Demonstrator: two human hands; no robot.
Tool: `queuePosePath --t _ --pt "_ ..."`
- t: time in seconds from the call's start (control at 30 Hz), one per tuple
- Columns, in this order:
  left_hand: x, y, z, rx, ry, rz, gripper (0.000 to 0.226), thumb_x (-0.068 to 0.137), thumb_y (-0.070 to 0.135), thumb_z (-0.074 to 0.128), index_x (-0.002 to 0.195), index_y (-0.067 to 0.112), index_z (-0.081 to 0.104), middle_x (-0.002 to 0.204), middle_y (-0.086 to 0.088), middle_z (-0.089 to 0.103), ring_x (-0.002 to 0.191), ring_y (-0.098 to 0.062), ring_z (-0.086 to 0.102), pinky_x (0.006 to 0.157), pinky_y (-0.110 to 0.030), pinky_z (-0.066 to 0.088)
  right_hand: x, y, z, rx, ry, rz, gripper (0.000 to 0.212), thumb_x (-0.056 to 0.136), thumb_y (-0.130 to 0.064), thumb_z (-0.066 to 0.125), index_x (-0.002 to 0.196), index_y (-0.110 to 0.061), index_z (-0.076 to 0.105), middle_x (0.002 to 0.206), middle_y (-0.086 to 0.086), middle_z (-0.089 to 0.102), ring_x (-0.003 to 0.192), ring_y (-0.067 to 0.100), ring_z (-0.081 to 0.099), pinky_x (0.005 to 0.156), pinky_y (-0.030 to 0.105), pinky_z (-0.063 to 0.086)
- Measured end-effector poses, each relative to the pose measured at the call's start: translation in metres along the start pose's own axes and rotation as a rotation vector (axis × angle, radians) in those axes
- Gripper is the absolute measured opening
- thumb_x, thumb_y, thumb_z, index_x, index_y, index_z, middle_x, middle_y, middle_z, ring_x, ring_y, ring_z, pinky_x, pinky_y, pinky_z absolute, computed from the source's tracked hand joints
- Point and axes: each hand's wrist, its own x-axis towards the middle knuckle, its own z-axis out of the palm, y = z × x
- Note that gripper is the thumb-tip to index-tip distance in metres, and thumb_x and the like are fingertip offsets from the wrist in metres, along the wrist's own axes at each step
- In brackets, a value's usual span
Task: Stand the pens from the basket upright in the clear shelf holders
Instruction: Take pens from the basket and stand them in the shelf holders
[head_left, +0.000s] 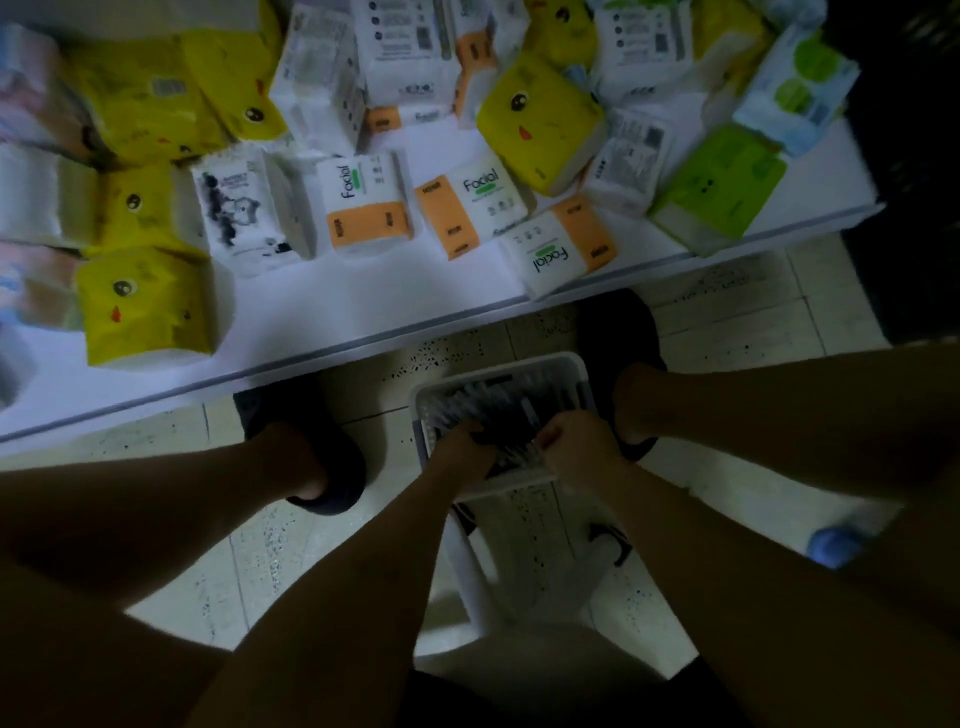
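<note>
Speckled pale floor tiles (727, 322) run under a low white bench (311, 332) ahead of me. It is crowded with tissue packs: yellow ones with cartoon faces (148, 306), orange-and-white ones marked "Facial" (370, 205) and a green one (722, 192) at the far right. The light is dim and the picture is blurred.

Down between my feet, both in dark slippers (311, 431), is a white basket (498, 364), just in front of the bench edge. It holds a heap of dark pens (498, 402) lying flat.

Both my arms reach down into it. My left hand (462, 452) has its fingers curled down over a bunch of pens near the basket's near side. My right hand (576, 441), just beside it, is bunched too, its fingers closed round pens at the same spot.

Something white (467, 571) shows below the basket, and I cannot tell what it is. A blurred blue round thing (836, 545) lies by my right leg.
</note>
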Motion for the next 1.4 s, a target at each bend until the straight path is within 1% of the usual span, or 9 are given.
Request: queuePosePath --t 0.13,0.3,0.5,0.67,0.8,1.1,1.23,1.33,1.4 --pt "0.009 0.004 0.0 -0.182 -0.065 -0.042 0.047 0.093 0.016 0.055 0.138 0.011 0.046 0.131 -0.014 0.053 0.114 -0.028 0.052 0.085 -0.028 0.043 -0.013 -0.007 -0.005 0.08 0.027 -0.011 0.018 0.092 0.001 0.053 0.102 -0.004 0.067 0.108 0.018 0.064 0.098 0.034 0.058 0.088 0.044 0.051" --pt "0.016 0.01 0.01 -0.375 -0.1 -0.163 0.024 0.093 0.005 0.051 0.115 0.013 0.05 0.092 -0.008 0.057 0.077 -0.017 0.053 0.071 -0.03 0.048 -0.02 -0.012 0.002 0.103 0.045 -0.006 0.021 0.092 0.0 0.054 0.109 -0.003 0.066 0.116 0.016 0.064 0.111 0.031 0.057 0.098 0.04 0.047" --pt "0.011 0.01 0.018 -0.526 0.118 -0.236 0.02 0.087 0.001 0.056 0.106 0.0 0.061 0.101 -0.018 0.064 0.09 -0.029 0.062 0.068 -0.03 0.05 -0.017 -0.014 0.004 0.131 0.029 -0.01 0.023 0.09 0.002 0.054 0.108 -0.005 0.067 0.115 0.014 0.065 0.109 0.029 0.058 0.085 0.028 0.046" --pt "0.005 0.014 0.014 -0.69 0.005 -0.342 0.004 0.092 0.008 0.054 0.09 0.012 0.055 0.08 -0.006 0.058 0.071 -0.018 0.056 0.056 -0.027 0.045 -0.011 -0.005 -0.002 0.115 0.028 -0.02 0.017 0.093 0.0 0.053 0.098 -0.011 0.064 0.1 0.013 0.059 0.096 0.029 0.054 0.097 0.042 0.047" --pt "0.008 0.015 0.015 -0.807 -0.029 -0.392 0.011 0.093 0.012 0.054 0.104 0.012 0.053 0.091 -0.008 0.061 0.086 -0.023 0.059 0.065 -0.031 0.049 -0.009 -0.002 -0.001 0.126 0.028 -0.008 0.015 0.092 -0.001 0.054 0.095 -0.013 0.063 0.112 0.015 0.063 0.107 0.033 0.057 0.098 0.044 0.046" --pt "-0.01 0.024 0.002 -0.725 0.288 -0.236 0.017 0.091 0.004 0.057 0.076 0.011 0.059 0.072 -0.004 0.06 0.063 -0.014 0.058 0.053 -0.021 0.048 -0.004 -0.018 0.0 0.216 0.056 -0.018 0.019 0.086 0.001 0.057 0.094 -0.016 0.053 0.1 0.009 0.06 0.095 0.026 0.057 0.072 0.032 0.048" --pt "-0.03 0.042 -0.022 -0.83 0.263 -0.118 0.015 0.089 -0.008 0.057 0.096 0.004 0.061 0.102 -0.02 0.064 0.084 -0.031 0.068 0.062 -0.033 0.06 -0.008 -0.028 -0.006 0.32 0.138 -0.033 0.032 0.081 0.004 0.063 0.104 -0.009 0.045 0.097 0.008 0.055 0.093 0.026 0.054 0.071 0.031 0.044" --pt "-0.052 0.052 -0.037 -0.862 0.227 -0.028 0.04 0.091 -0.01 0.049 0.124 0.012 0.047 0.118 -0.026 0.056 0.092 -0.04 0.065 0.071 -0.046 0.059 -0.018 -0.034 -0.016 0.377 0.153 -0.081 0.041 0.081 0.004 0.065 0.12 -0.004 0.053 0.105 0.01 0.059 0.093 0.023 0.055 0.074 0.029 0.048" --pt "-0.068 0.061 -0.046 -0.796 0.178 0.054 0.048 0.094 -0.008 0.043 0.136 0.016 0.042 0.115 -0.027 0.058 0.084 -0.034 0.064 0.065 -0.041 0.055 -0.027 -0.04 -0.024 0.381 0.169 -0.15 0.028 0.083 0.003 0.061 0.111 -0.005 0.064 0.1 0.011 0.064 0.086 0.023 0.056 0.068 0.026 0.045"
